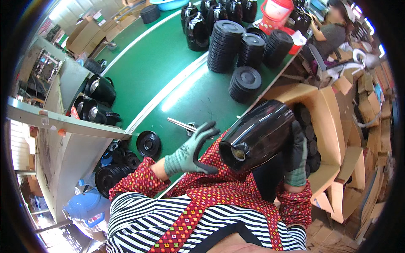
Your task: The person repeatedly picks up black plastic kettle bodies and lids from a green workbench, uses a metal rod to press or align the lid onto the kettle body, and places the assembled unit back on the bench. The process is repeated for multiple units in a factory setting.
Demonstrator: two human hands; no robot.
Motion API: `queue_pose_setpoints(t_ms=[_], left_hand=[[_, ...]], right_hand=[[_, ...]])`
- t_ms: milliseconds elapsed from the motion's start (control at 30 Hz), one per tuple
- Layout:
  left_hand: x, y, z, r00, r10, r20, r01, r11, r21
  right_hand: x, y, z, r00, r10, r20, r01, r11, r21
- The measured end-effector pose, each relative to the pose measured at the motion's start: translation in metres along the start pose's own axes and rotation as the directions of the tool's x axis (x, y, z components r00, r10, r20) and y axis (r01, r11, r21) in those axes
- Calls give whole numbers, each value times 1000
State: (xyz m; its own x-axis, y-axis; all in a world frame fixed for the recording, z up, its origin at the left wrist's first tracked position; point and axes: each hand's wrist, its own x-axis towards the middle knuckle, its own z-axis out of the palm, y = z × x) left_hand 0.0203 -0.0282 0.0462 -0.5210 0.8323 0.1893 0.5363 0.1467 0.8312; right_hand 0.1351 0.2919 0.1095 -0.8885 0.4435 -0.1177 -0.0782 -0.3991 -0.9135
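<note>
Glossy black, the vessel body [259,135] lies tilted at the centre right of the frame, above the wearer's lap, its open end facing lower left. From my remote station I see the right hand [297,154], in a grey-green glove with dark fingers, closed against the upper-right end of this vessel; its thumb is hidden from me. The left hand [190,152], gloved alike, is at the centre, thumb and fingers spread wide apart. Its fingertips are near a slim metal rod [181,123]; I cannot tell whether they touch it. A black round lid [148,143] rests on the green tabletop [139,76] left of that hand.

At the right of the frame I note an open cardboard box [330,122] with black cylindrical pieces inside. At upper centre, ribbed stacks of black discs [225,48] stand before a group of upright black vessels [196,36], with a red bucket [276,12] beyond. A blue plastic jug [86,205] occupies the lower left; a seated co-worker [334,38], the upper right.
</note>
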Motion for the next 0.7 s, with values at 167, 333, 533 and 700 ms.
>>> queue_pose_setpoints(t_ms=[167, 333, 533, 700], left_hand=[[-11, 15, -14, 975, -112, -193, 49, 950, -309], [24, -30, -66, 803, -459, -381, 162, 782, -602], [109, -203, -153, 596, -449, -666, 214, 888, -407], [168, -248, -200, 409, -375, -832, 516, 847, -128]], right_hand=[[37, 83, 18, 897, 370, 242, -432, 848, 307], [46, 155, 21, 989, 107, 98, -90, 983, -162], [24, 151, 34, 774, -287, 564, 631, 411, -657], [32, 154, 32, 791, -282, 542, 609, 443, -658]])
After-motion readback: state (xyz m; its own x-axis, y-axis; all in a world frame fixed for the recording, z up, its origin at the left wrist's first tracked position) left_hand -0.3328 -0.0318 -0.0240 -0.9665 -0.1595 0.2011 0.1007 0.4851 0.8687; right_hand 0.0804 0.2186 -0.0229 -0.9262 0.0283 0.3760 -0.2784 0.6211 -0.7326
